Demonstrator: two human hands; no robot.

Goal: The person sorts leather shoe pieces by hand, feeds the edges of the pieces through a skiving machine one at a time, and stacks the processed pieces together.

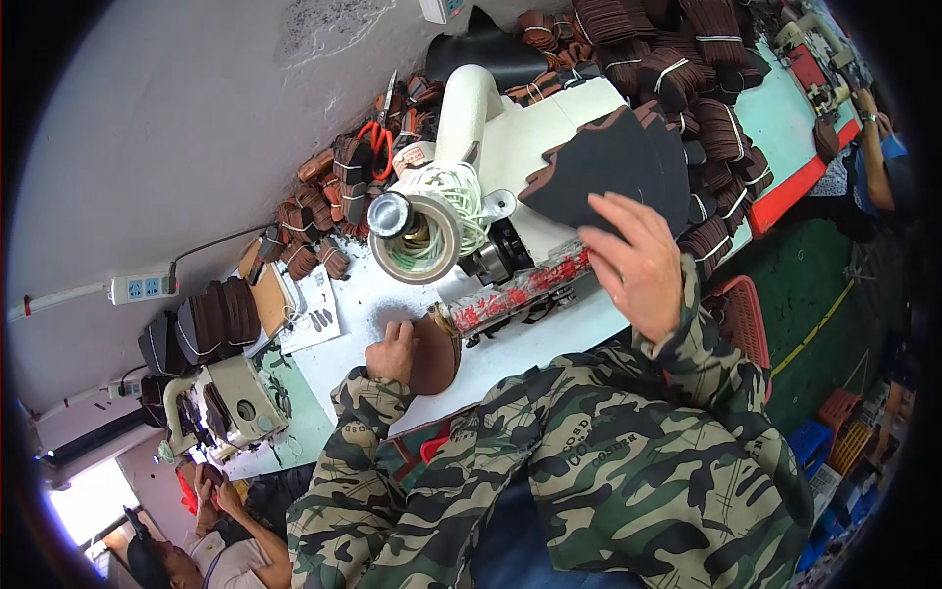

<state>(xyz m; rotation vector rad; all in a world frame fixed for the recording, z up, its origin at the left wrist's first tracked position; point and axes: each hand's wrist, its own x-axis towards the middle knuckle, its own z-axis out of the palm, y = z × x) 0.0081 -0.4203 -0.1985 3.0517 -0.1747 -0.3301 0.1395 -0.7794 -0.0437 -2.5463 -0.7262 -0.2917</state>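
My left hand (392, 353) has its fingers bent over a rounded brown leather piece (438, 361), gripping it at its left edge. The piece lies on the white table beside the end of the sewing machine (520, 294), whose front is worn red paint. My right hand (643, 265) is held over the machine with its fingers apart and nothing between them. Just beyond its fingertips, a fan of overlapping dark leather pieces (620, 162) with brown edges lies on the machine's pale top. The machine's needle area is mostly hidden.
A wide ring with white cord (461, 196) stands by the machine. Behind it, orange-handled scissors (378, 142) rise among tied leather bundles (314, 211); more bundles (726, 133) line the right. Another machine (231, 402) stands left. A co-worker's hands (211, 491) show lower left; a red basket (738, 319) is right.
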